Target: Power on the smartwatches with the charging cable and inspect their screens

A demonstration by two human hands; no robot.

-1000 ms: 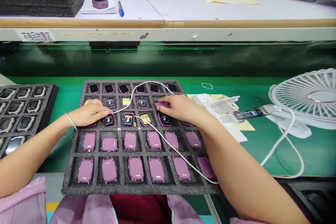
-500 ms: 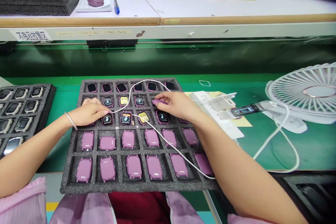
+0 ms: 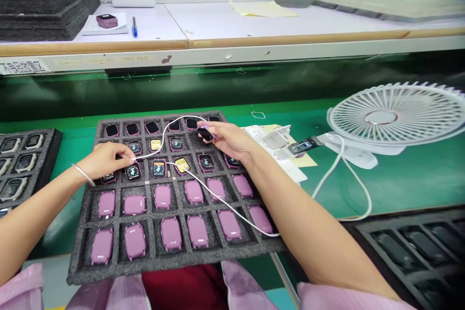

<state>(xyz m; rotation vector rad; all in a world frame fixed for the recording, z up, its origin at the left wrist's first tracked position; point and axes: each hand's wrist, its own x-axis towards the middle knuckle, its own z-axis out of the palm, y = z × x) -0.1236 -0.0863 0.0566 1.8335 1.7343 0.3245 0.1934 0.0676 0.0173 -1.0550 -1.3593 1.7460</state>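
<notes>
A dark foam tray (image 3: 154,271) holds rows of purple smartwatches in square compartments. The nearer rows lie back side up, such as this watch (image 3: 170,233); the farther rows are face up, some with lit screens. Over the tray's left side, my left hand (image 3: 107,160) pinches the end of a white cable (image 3: 167,131), just above a watch with a lit dial (image 3: 132,171). Lifted over the far right part of the tray, my right hand (image 3: 230,139) grips a purple smartwatch (image 3: 206,132) with a dark screen, tilted. A second white cable (image 3: 228,198) crosses the tray diagonally.
At left stands another foam tray (image 3: 51,155) of pale-framed watches. A power strip (image 3: 290,169) with adapters and a white fan (image 3: 381,116) are at right. A dark tray (image 3: 407,242) sits lower right. A raised white shelf (image 3: 218,24) runs along the back.
My right hand has raised the watch out of its compartment and turned its dark screen into view. My left hand's fingers have pinched together at the cable end. The view has shifted right.
</notes>
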